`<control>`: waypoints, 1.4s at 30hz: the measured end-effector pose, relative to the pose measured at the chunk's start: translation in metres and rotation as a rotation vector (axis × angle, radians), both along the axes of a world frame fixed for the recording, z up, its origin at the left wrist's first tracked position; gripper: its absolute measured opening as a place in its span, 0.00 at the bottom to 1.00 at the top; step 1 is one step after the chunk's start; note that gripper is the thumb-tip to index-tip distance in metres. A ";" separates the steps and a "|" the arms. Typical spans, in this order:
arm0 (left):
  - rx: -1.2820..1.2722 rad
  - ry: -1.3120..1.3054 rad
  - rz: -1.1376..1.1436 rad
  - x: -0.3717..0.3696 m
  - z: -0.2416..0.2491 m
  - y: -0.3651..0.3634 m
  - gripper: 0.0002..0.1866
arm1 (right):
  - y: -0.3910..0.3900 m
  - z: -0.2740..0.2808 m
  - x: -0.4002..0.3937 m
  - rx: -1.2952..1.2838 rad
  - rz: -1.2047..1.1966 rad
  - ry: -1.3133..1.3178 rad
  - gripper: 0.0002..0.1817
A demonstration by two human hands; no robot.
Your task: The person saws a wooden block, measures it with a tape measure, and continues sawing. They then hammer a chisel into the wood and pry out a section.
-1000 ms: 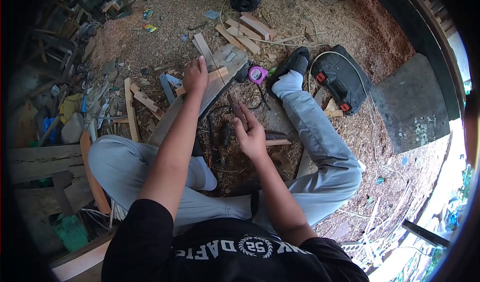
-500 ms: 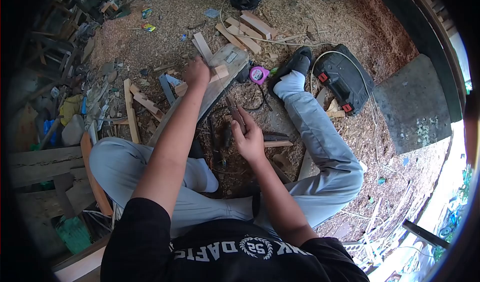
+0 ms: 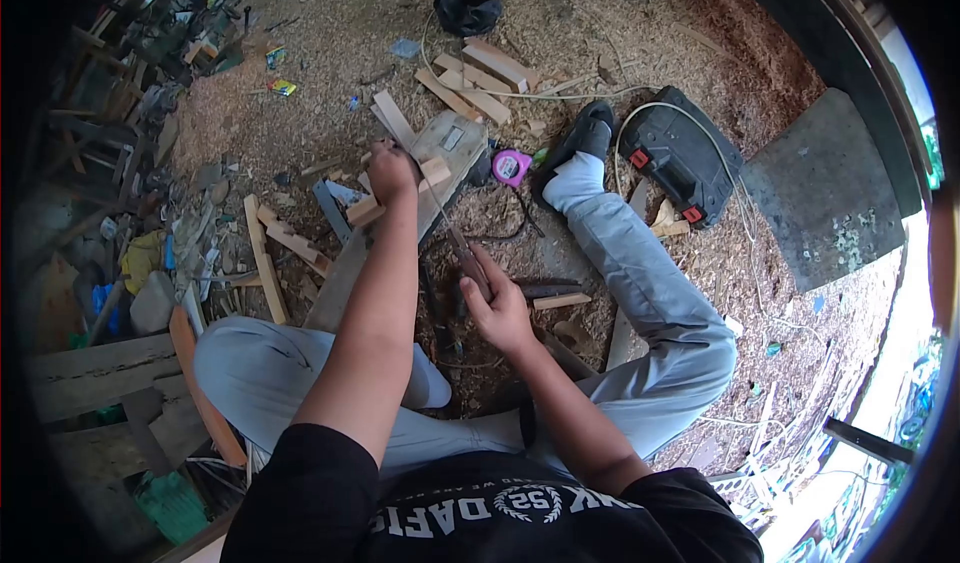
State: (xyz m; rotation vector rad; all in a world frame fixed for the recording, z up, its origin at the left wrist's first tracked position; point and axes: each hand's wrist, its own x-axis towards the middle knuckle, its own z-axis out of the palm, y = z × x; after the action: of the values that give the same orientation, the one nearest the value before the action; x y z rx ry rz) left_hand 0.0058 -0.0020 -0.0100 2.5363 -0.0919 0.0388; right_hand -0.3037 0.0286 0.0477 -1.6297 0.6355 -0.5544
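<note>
My left hand (image 3: 392,171) is closed over a short light wooden piece (image 3: 435,171), pressing it across a long grey plank (image 3: 455,141). The piece's other end (image 3: 365,211) shows on the near side of the wrist. In my right hand (image 3: 500,315) is the brown handle of a long thin-bladed tool (image 3: 468,263). Its blade, seen almost edge-on, runs up and left to the wooden piece beside my left fingers. I cannot tell whether the blade is toothed. The plank slopes down between my legs, its lower part partly hidden by my left forearm.
A pink tape measure (image 3: 511,167) lies right of the plank. Beyond are cut wood strips (image 3: 475,88) and a black bag (image 3: 467,8). A dark tool case (image 3: 685,158) with a cable over it lies by my right foot. Wood chips cover the ground; scrap (image 3: 150,253) piles up at left.
The view has tilted slightly, so the scene sits lower. My right hand and the bladed tool have come a little toward my body; the left hand keeps its hold on the wooden piece.
</note>
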 end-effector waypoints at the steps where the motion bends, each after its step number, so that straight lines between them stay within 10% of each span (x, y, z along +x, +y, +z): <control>1: -0.031 0.012 -0.003 0.003 -0.004 0.001 0.14 | -0.001 0.002 -0.002 0.069 0.036 0.038 0.32; 13: 0.171 0.103 -0.370 0.034 -0.027 0.011 0.23 | -0.005 0.005 -0.005 0.100 0.084 0.129 0.32; 22: 0.425 -0.063 -0.168 0.012 -0.009 0.008 0.23 | -0.006 0.014 -0.004 0.117 0.027 0.113 0.32; 32: 0.394 0.428 -0.232 0.000 0.029 0.001 0.44 | -0.011 0.021 0.007 0.143 0.003 0.202 0.31; 42: 0.288 0.344 -0.205 0.035 -0.009 0.008 0.36 | -0.008 0.025 0.003 0.089 -0.030 0.142 0.31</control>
State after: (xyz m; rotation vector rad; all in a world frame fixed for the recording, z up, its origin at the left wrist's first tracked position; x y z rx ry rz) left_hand 0.0406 0.0060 -0.0192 2.7628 -0.2337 -0.5240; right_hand -0.3010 0.0209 0.0723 -1.5877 0.7797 -0.4289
